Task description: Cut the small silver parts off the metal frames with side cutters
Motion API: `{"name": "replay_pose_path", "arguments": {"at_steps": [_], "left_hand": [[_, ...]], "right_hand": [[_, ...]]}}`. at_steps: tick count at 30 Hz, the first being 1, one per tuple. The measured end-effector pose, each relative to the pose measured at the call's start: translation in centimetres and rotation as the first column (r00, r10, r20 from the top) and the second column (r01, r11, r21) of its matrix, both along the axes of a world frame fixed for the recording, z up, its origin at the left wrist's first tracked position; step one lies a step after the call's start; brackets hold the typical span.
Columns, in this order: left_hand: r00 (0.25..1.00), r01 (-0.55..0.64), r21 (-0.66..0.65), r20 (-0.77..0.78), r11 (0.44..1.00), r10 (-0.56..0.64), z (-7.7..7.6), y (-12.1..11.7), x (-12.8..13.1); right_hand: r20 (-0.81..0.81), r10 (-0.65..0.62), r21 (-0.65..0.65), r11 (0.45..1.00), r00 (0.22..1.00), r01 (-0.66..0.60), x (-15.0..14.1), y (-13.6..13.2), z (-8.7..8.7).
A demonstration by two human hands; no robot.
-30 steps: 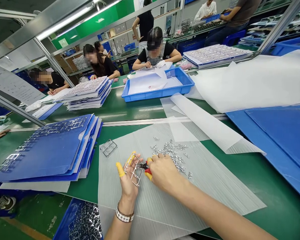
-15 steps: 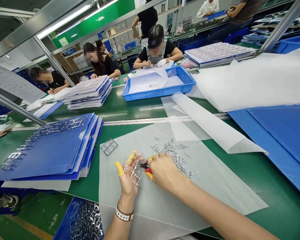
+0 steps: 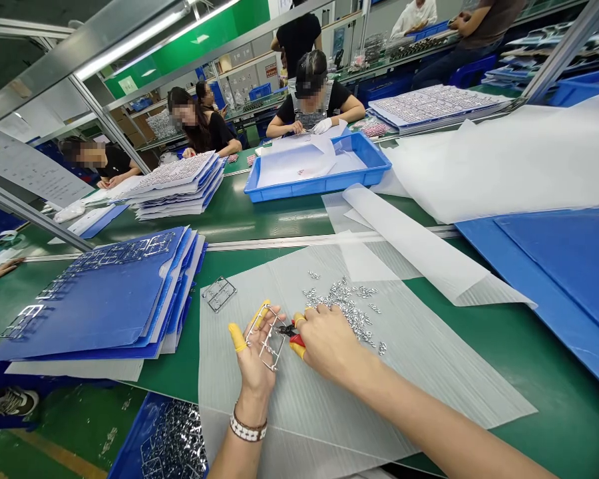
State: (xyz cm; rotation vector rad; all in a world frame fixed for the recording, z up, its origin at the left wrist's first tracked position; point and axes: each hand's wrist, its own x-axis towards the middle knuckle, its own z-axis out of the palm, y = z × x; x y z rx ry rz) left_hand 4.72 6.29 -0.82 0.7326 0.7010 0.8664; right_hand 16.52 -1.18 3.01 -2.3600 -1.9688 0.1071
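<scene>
A silver frame is held by the left hand's fingers above the sheet; cutters are gripped at it by the right hand. Many loose pieces are already heaped; another frame seems left to be handled.

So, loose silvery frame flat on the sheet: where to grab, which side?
Probably pinch the loose frame by its near-right outer bar, coming from above on the side of the left hand: it lies flat, thin and open-barred, with the blue stack off to its left.
</scene>
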Motion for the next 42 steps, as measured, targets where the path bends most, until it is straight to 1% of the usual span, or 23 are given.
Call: {"name": "replay_pose_path", "arguments": {"at_steps": [4, 9, 15, 19, 23, 28, 33, 37, 40, 42], "left_hand": [[1.000, 0.001, -0.007, -0.008, 1.000, -0.001, 0.1, 0.0, 0.0], [1.000, -0.014, -0.008, 0.019, 1.000, 0.014, 0.3, 0.2, -0.2], [0.997, -0.053, -0.028, 0.062, 0.998, 0.054, 0.6, 1.0, -0.6], [0.995, -0.072, -0.048, 0.072, 0.996, 0.076, 0.3, 1.4, -0.6], [0.995, -0.065, -0.074, 0.077, 0.995, 0.071, 0.1, 1.1, -0.4], [0.995, -0.082, -0.053, 0.059, 0.995, 0.085, 0.1, 0.8, -0.1], [0.996, -0.088, -0.035, 0.029, 0.996, 0.089, -0.1, 0.7, 0.0], [0.996, -0.087, 0.007, -0.002, 0.996, 0.087, -0.5, 0.8, 0.0], [0.996, -0.085, 0.039, -0.003, 0.996, 0.085, -0.7, 0.9, -0.1], [0.997, -0.082, 0.040, 0.005, 0.996, 0.082, -0.6, 1.1, -0.3]], "right_hand": [[0.020, 0.000, 0.014, 1.000, 1.000, 0.000, -0.1, 0.0, -0.2], [0.035, 0.040, 0.042, 0.998, 0.999, -0.042, -0.1, 0.1, -0.5], [0.029, 0.030, 0.058, 0.998, 0.999, -0.032, -0.6, -0.2, 0.0], [-0.006, 0.043, 0.035, 0.998, 0.999, -0.043, -1.3, -0.2, 0.4], [-0.038, 0.051, 0.012, 0.999, 0.998, -0.051, -1.9, 0.1, 0.3], [-0.054, 0.055, 0.020, 0.998, 0.997, -0.054, -2.1, 0.3, -0.2], [-0.014, 0.061, 0.062, 0.996, 0.998, -0.060, -2.1, 0.3, -0.7], [0.006, 0.094, 0.064, 0.994, 0.996, -0.094, -2.2, 0.4, -1.1], [-0.005, 0.116, 0.055, 0.992, 0.993, -0.115, -2.2, 0.4, -0.9], [-0.026, 0.105, 0.049, 0.993, 0.994, -0.104, -2.0, 0.3, -0.7]]}}
